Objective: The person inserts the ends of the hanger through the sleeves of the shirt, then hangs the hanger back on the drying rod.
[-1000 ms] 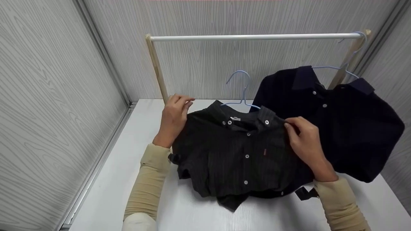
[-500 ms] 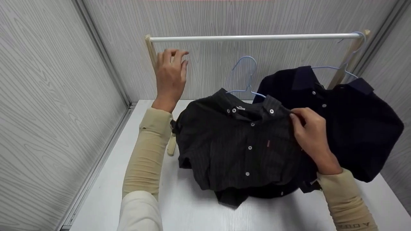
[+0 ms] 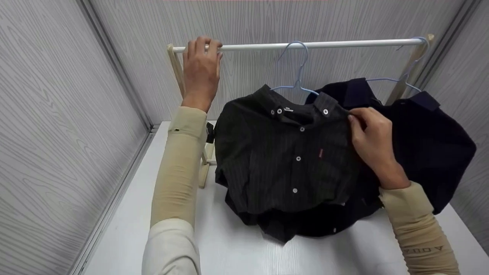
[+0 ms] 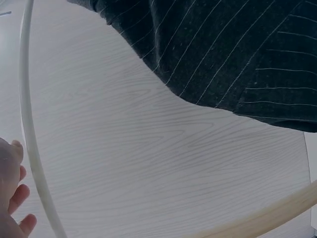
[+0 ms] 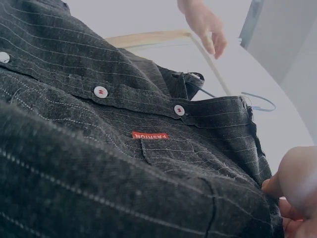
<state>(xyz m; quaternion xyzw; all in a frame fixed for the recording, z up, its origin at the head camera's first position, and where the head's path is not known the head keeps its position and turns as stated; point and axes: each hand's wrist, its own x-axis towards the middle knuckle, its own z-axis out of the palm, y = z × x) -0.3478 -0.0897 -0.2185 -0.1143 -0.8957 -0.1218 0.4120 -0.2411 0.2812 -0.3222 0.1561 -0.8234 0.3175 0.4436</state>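
A dark pinstriped button-up shirt (image 3: 267,152) with white buttons and a small red tag (image 5: 150,135) is on a light-blue wire hanger (image 3: 298,76). My right hand (image 3: 372,141) pinches this shirt at the shoulder, between thumb and fingers; the right wrist view shows the hand (image 5: 297,188) at the cloth's edge. The hanger's hook overlaps the white rod (image 3: 252,47) in the head view. My left hand (image 3: 201,72) is raised beside the rod's left end, fingers loosely bent. In the left wrist view its fingertips (image 4: 20,196) are close to the rod, with nothing held.
The rod spans a rack with wooden legs (image 3: 176,72) on a white table (image 3: 133,214). A navy shirt (image 3: 428,149) hangs at the rod's right end on another blue hanger (image 3: 408,76), partly behind the pinstriped shirt. Wood-grain panels (image 3: 76,114) enclose the table.
My right hand has lifted the pinstriped shirt and its hanger upward, bringing the hook to rod height. My left hand has risen from near the shirt's left shoulder to the rod.
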